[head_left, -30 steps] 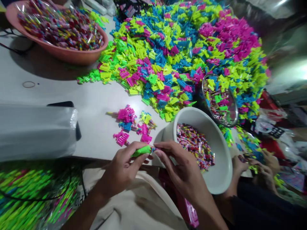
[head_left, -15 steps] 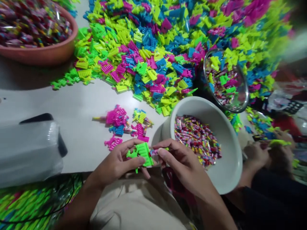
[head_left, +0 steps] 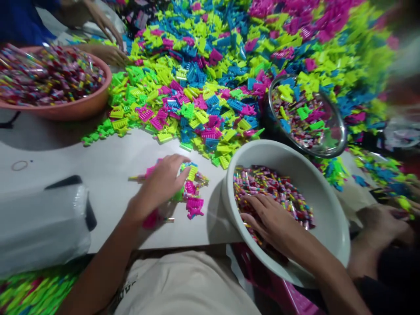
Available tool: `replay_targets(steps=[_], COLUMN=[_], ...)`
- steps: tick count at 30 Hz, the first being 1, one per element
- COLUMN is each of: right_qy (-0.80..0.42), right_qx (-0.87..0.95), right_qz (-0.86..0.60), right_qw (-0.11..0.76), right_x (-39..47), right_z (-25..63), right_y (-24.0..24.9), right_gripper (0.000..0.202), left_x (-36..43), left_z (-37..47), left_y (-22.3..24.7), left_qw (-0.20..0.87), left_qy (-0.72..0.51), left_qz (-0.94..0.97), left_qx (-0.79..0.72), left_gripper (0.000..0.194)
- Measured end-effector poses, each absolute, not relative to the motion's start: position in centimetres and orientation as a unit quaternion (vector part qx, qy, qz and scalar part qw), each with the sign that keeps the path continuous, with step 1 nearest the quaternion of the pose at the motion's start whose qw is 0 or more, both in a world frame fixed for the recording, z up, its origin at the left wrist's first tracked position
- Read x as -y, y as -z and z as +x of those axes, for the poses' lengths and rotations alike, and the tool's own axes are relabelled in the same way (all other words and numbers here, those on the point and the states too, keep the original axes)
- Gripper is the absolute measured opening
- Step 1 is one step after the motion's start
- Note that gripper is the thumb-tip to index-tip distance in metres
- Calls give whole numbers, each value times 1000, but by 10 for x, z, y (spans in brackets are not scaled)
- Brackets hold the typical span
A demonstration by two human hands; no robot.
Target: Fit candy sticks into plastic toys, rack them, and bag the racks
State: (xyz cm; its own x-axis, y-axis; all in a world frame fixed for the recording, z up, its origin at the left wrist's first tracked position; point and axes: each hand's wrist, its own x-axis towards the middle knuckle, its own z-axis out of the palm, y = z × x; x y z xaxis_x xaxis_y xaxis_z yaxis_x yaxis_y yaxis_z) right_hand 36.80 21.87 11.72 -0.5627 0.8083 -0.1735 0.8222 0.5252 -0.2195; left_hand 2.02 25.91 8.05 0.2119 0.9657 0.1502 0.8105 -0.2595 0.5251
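My left hand is over a small group of pink, yellow and blue plastic pieces on the white table. A bit of green plastic shows beside its fingers; whether they grip it cannot be made out. My right hand reaches into the white bowl, its fingers bent among small wrapped candies. The fingertips are partly sunk in the candies, so what they hold is hidden.
A large heap of coloured plastic pieces covers the back. A metal bowl stands behind the white one, an orange bowl at left. Plastic-wrapped stack lies front left. Other people's hands show at back left and at right.
My hands have moved apart. The green piece and candy are no longer between them; my left hand moved to the small group, my right hand into the white bowl. The view has shifted.
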Motion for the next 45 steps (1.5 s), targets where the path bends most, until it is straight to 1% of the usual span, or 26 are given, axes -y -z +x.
replay_targets(steps=[1, 4, 8, 12, 17, 20, 23, 26, 28, 30, 32, 34, 35, 37, 39, 42, 45], right_qy=[141, 177, 245, 276, 253, 244, 235, 226, 225, 226, 229, 243, 253, 265, 261, 252, 253], right_qx=[-869, -849, -829, -843, -849, -837, -826, -820, -810, -803, -803, -804, -801, -789, -771, -748, -745], right_qz=[473, 497, 501, 462, 461, 487, 511, 525, 541, 551, 550, 542, 542, 554, 578, 596, 573], right_qw=[33, 40, 17, -12, -51, -49, -44, -31, -22, -26, -37, -36, -31, -33, -60, -146, -230], right_x=[-218, -216, -212, -206, -204, -205, -204, -204, -205, -207, -210, -215, -217, -222, -225, -221, -205], right_z=[366, 357, 363, 380, 387, 387, 391, 399, 404, 408, 409, 409, 408, 408, 406, 396, 374], right_y=[-117, -123, -135, -144, -143, -141, -141, -139, -137, -134, -133, -135, -137, -142, -148, -158, -167], right_gripper=[33, 24, 31, 26, 27, 32, 38, 41, 41, 37, 32, 29, 27, 24, 24, 27, 27], left_x=[-279, -327, -349, -349, -365, -378, -388, -394, -390, -378, -357, -327, -310, -276, -244, -209, -186], left_z=[26, 41, 40, 27, 11, 2, -3, -6, -6, -5, 0, 8, 13, 24, 34, 44, 48], left_y=[-78, -68, -54, -45, -44, -45, -44, -42, -43, -49, -61, -77, -85, -96, -99, -94, -89], left_qw=[126, 69, 14, -17, -7, 10, 36, 85, 126, 165, 255, 417, 485, 577, 641, 668, 650], left_qy=[-168, -118, -92, -86, -116, -170, -248, -338, -401, -455, -532, -629, -652, -648, -613, -558, -493], left_qz=[787, 803, 818, 837, 861, 854, 821, 771, 723, 674, 598, 450, 381, 279, 214, 200, 294], left_qx=[-580, -580, -568, -541, -495, -492, -513, -534, -548, -558, -542, -476, -441, -412, -410, -450, -497], left_gripper=[27, 27, 33, 34, 33, 29, 20, 12, 14, 22, 26, 32, 36, 42, 46, 44, 35])
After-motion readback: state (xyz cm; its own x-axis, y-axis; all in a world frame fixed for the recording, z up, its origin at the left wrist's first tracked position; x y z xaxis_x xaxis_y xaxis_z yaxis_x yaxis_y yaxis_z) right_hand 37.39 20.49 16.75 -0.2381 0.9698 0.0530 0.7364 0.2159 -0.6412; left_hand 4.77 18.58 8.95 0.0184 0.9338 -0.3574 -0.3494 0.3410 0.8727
